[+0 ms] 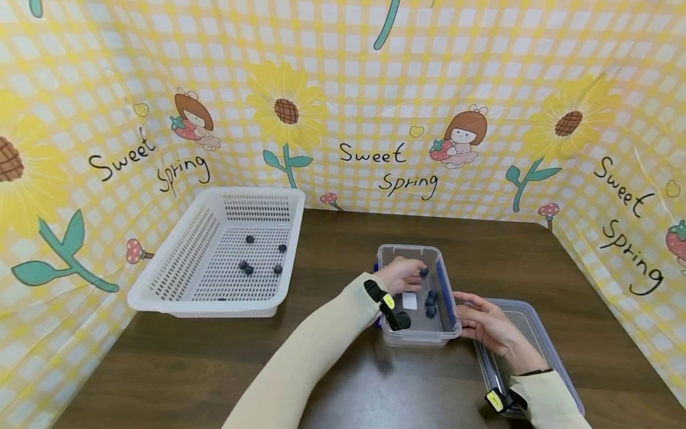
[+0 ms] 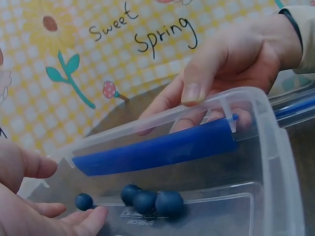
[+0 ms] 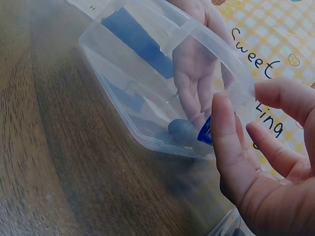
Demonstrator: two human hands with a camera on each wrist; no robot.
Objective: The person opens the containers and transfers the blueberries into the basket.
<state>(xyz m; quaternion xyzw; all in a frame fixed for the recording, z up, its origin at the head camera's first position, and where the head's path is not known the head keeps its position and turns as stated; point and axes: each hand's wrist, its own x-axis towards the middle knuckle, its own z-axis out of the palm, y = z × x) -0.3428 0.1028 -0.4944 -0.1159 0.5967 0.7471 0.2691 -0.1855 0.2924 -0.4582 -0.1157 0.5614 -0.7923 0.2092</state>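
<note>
Worktop (image 1: 332, 250) of dark wood, backed by a yellow checked cloth printed with sunflowers. At its left rear corner sits a white slotted basket (image 1: 177, 280) holding a few loose blueberries (image 1: 248, 266). Right of centre, near the front edge, stands a clear plastic container (image 1: 418, 339) with blue clips along its long sides. The left hand (image 1: 400, 274) reaches down inside the container, fingers (image 2: 83, 219) loosely apart and bent, its fingertips just beside a single blueberry (image 1: 424, 272); whether they touch it cannot be told. Three more berries (image 2: 150, 200) lie clustered on the container floor nearby. The right hand (image 1: 485, 325) rests against the container's right wall, thumb on the rim and fingers spread along the outside by the blue clip (image 2: 157, 150). Under that hand's wrist, at the right front of the worktop, lies the clear lid (image 1: 536, 325).
</note>
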